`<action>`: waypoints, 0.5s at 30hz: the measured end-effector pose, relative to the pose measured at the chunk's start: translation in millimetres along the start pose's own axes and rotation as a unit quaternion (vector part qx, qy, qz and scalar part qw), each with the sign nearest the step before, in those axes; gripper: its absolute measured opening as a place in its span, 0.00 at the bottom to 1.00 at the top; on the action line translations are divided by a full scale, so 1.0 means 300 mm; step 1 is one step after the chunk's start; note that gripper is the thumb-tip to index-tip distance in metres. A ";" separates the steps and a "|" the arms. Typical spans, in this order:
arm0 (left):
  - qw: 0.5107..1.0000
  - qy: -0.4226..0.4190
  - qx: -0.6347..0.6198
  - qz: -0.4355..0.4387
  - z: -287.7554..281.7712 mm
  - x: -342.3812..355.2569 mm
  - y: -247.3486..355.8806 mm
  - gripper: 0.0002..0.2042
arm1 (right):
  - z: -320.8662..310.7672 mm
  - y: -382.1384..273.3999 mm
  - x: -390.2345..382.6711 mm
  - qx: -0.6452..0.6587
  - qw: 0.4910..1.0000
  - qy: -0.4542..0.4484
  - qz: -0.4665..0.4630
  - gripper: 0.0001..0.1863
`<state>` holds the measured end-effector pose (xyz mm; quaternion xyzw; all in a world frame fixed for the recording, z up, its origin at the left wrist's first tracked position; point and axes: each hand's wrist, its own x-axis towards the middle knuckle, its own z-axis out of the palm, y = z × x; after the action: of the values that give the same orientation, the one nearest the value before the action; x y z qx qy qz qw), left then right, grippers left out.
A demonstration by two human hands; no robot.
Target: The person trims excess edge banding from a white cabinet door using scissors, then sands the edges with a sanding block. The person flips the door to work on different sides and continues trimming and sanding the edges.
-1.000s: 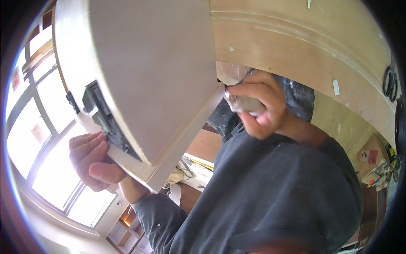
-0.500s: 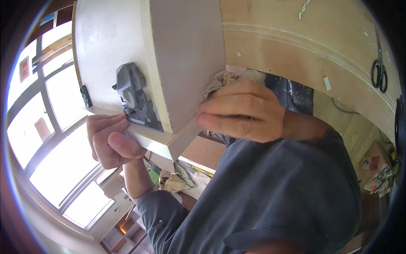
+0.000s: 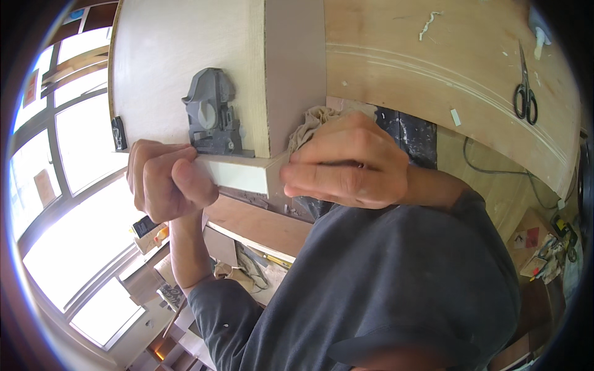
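A large pale panel (image 3: 167, 68) with a light brown side face (image 3: 294, 68) stands before me. A grey plastic corner clamp (image 3: 213, 111) sits on it near the lower corner, against a board with a white edge (image 3: 238, 177). My left hand (image 3: 167, 179) is closed around this board left of the clamp, thumb against the white edge. My right hand (image 3: 352, 164) is at the board's right end, fingers pressed together and tips at its corner; what they pinch, if anything, is hidden. A crumpled beige cloth (image 3: 312, 123) lies behind the right fingers.
A wooden worktop (image 3: 396, 68) spans the upper right, with black-handled scissors (image 3: 525, 102) and a white scrap (image 3: 456, 117) on it. A small black clamp-like piece (image 3: 118, 133) is at the panel's left edge. A cable (image 3: 495, 168) lies on the floor. Windows (image 3: 86, 253) are left.
The view has turned slightly, so the panel and grey clamp appear farther right and more upright. Both hands stay at the same board, the right fingertips still by its corner.
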<state>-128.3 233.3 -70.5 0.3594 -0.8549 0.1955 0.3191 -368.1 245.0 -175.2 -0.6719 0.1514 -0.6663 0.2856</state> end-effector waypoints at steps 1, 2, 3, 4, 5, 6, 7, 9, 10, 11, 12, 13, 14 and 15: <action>1.000 0.001 -0.004 -0.002 -0.003 0.006 0.005 0.17 | 0.000 -0.003 0.005 0.003 1.000 0.009 0.019 0.28; 1.000 0.003 -0.009 -0.004 -0.003 0.014 0.012 0.17 | 0.002 -0.012 0.012 0.006 0.999 0.019 0.038 0.29; 1.000 0.005 -0.014 -0.005 -0.001 0.021 0.015 0.17 | -0.005 -0.027 0.029 0.008 0.997 0.018 0.073 0.29; 1.000 0.015 -0.014 0.003 0.007 0.022 0.009 0.17 | -0.005 -0.031 0.036 0.009 0.996 0.018 0.086 0.29; 1.000 0.019 -0.017 0.000 0.007 0.021 0.012 0.17 | -0.004 -0.040 0.040 0.009 0.995 0.017 0.100 0.29; 1.000 0.022 -0.021 -0.003 0.006 0.021 0.016 0.17 | -0.003 -0.034 0.042 0.009 0.996 0.015 0.090 0.28; 0.999 0.027 -0.026 -0.005 0.011 0.020 0.015 0.17 | -0.004 -0.027 0.046 0.007 0.997 0.013 0.078 0.28; 1.000 0.021 -0.020 -0.002 0.015 0.017 0.005 0.16 | -0.008 -0.028 0.058 -0.005 0.997 0.016 0.070 0.25; 1.000 0.016 -0.016 -0.003 0.011 0.014 0.005 0.16 | -0.007 -0.031 0.060 -0.008 0.998 0.016 0.068 0.24; 1.000 0.016 -0.015 -0.001 0.009 0.014 0.005 0.16 | -0.006 -0.031 0.061 -0.005 0.998 0.018 0.063 0.24; 1.000 0.016 -0.015 0.002 0.009 0.016 0.004 0.16 | -0.005 -0.029 0.060 -0.003 0.998 0.020 0.057 0.24; 1.000 0.016 -0.016 0.004 0.011 0.016 0.004 0.16 | -0.004 -0.026 0.057 -0.001 0.998 0.021 0.053 0.23; 1.000 0.017 -0.012 0.004 0.012 0.017 0.006 0.16 | -0.003 -0.023 0.056 0.000 0.998 0.023 0.051 0.23; 1.000 0.019 -0.009 0.003 0.015 0.018 0.009 0.17 | -0.002 -0.021 0.055 0.001 0.999 0.024 0.048 0.23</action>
<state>-135.0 229.9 -70.1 0.3499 -0.8515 0.1959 0.3379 -368.6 240.2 -158.3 -0.6473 0.1894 -0.6681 0.3142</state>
